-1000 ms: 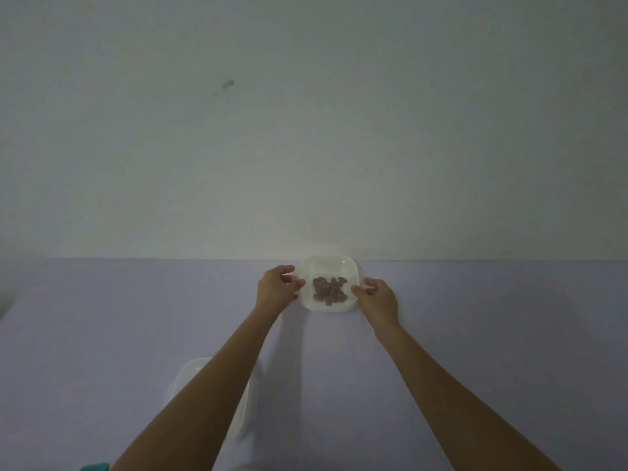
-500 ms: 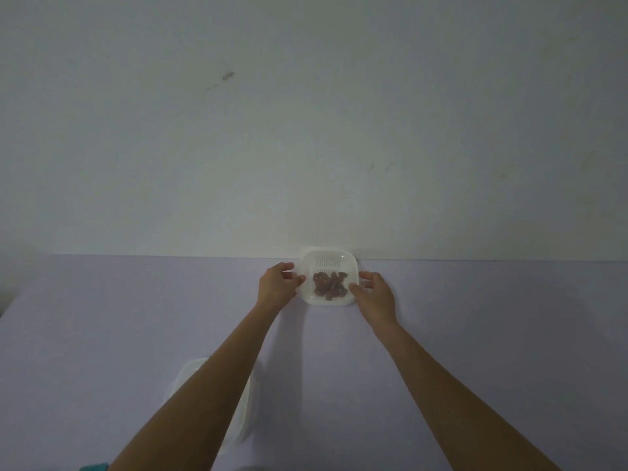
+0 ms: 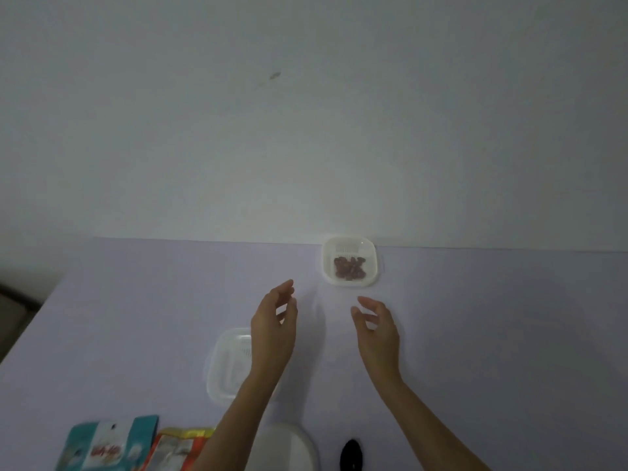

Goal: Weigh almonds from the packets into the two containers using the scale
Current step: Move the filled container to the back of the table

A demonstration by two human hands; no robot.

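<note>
Below and left of the loose, empty fingers (image 3: 287, 289) of the left hand (image 3: 274, 329), a teal-and-white foil packet (image 3: 102, 447) and an orange-and-yellow foil packet (image 3: 176, 450) lie at the bottom edge. Both are cut off, and their print is too blurred to read. Just under that hand's wrist sits an empty, translucent, square plastic container (image 3: 227, 365), its right side hidden by the forearm. Lower still, a white rounded object (image 3: 292, 447) is probably the scale, but it is half covered and cropped, with no display visible.

Beyond and between both sets of fingertips, apart from them, stands a second translucent square plastic container (image 3: 350, 246). It sits at the far edge of the lilac table (image 3: 509, 334) and holds a small heap of brown almonds (image 3: 350, 268). A small black oval thing (image 3: 351, 453) near the bottom edge cannot be identified. The right hand (image 3: 379, 334) hovers with its fingers (image 3: 366, 302) spread, grasping nothing.

One portion looks finished and parked. The next move likely calls for bringing the empty container to the scale and taking up a packet.
</note>
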